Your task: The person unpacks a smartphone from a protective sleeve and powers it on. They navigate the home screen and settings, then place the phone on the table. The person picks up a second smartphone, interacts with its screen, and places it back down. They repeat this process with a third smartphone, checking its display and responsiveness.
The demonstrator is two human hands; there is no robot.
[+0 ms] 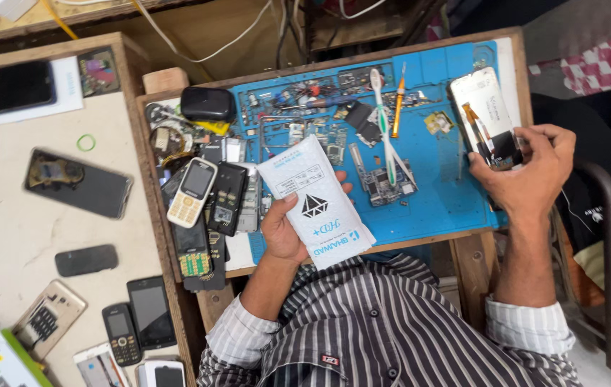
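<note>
Down at the bench, the person's left hand is gripping a white padded pouch with a dark diamond mark, thumb lying across its face and fingers curled behind, so the hand is closed around the pouch's lower edge. The pouch is tilting up and to the left, hanging just above the near left part of the blue work mat.

The right hand is holding a phone display panel at the mat's right edge, fingers wrapped around its lower end and the thumb pressing on the side. The panel is showing its pale back, with an orange flex strip running down it toward a dark patch by the fingers.

On the mat a white toothbrush is lying lengthwise, an orange-handled screwdriver is sitting just beside it, and a small circuit board is resting near the brush's handle end. Loose screws, small boards and parts are crowding the mat's upper left.

Left of the mat, a white keypad phone is lying on a heap of opened phones and covers, with a black oval case sitting above it. Further left, on the pale counter, a dark smartphone is lying face up, well apart from both hands, with a green rubber ring near it and more handsets lying lower down. The person is wearing a striped shirt with the cuffs turned back.
</note>
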